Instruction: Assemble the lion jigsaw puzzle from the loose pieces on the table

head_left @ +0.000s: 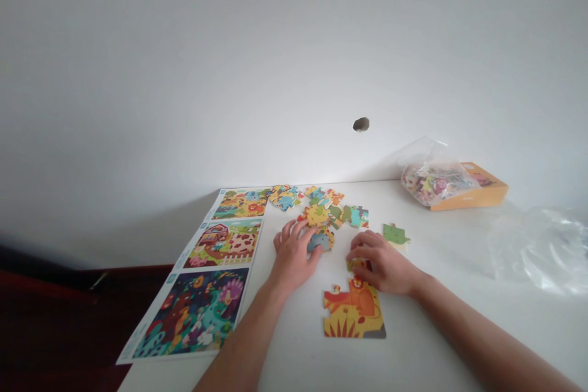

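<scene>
My left hand (294,255) lies with fingers apart at the near side of a loose group of jigsaw pieces. Its fingertips reach a yellow piece (316,215), and its thumb is by a grey-blue piece (320,241). My right hand (383,262) is closed on a green-and-orange puzzle piece (356,264), partly hidden by the fingers. That piece is at the top of a joined section (353,315) showing an orange lion and yellow ground. Whether it is locked in, I cannot tell. Just beyond my right hand lies a green piece (395,234).
A sheet with three printed pictures (197,275) lies at the table's left edge. More pieces (285,196) are piled at the back. Back right, a clear bag of pieces (434,182) rests on an orange box (487,193). Crumpled clear plastic (546,251) lies at right, with a white wall behind.
</scene>
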`<state>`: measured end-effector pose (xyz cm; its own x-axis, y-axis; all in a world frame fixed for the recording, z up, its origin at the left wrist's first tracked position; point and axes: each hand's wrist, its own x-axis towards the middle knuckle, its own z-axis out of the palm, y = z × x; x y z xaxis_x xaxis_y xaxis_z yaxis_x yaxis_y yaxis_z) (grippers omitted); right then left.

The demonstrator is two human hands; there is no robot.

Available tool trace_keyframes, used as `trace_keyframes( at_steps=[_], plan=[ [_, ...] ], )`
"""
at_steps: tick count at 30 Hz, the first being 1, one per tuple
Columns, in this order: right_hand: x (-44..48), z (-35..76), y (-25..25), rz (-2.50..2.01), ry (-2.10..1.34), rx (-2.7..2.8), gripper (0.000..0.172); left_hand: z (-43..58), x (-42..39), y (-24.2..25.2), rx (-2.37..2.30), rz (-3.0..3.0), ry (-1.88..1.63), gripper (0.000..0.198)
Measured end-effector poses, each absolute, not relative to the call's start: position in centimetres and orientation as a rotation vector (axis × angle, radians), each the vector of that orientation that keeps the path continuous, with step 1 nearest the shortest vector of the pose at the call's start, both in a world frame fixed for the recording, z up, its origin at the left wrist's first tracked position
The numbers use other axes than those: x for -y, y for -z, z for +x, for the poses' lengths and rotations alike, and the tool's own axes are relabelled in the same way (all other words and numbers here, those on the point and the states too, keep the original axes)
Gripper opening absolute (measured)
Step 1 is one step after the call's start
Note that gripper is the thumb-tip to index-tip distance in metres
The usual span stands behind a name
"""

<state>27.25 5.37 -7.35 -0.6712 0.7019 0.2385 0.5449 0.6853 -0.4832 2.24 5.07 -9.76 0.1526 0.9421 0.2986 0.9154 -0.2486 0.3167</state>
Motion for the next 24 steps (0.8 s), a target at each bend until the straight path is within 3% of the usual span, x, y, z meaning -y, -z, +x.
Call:
trace_keyframes(
  at_steps=[4, 17, 24],
  plan=[
    [-5.4, 27.3, 7.4, -0.973, -0.535, 2.492, 0.018, 2.4, -5.0, 9.8, -1.836, 2.375, -0.728, 0.038],
    [-5.4, 27.3, 7.5, -0.963, -0.557, 2.49, 0.017, 1.0, -5.8, 9.8, -2.312, 2.145, -0.646, 0.035],
    [-5.5, 27.3, 7.5, -0.952, -0.546, 2.487, 0.017, 0.9, -6.3, 10.1, -2.324, 2.086, -0.657, 0.025]
  ],
)
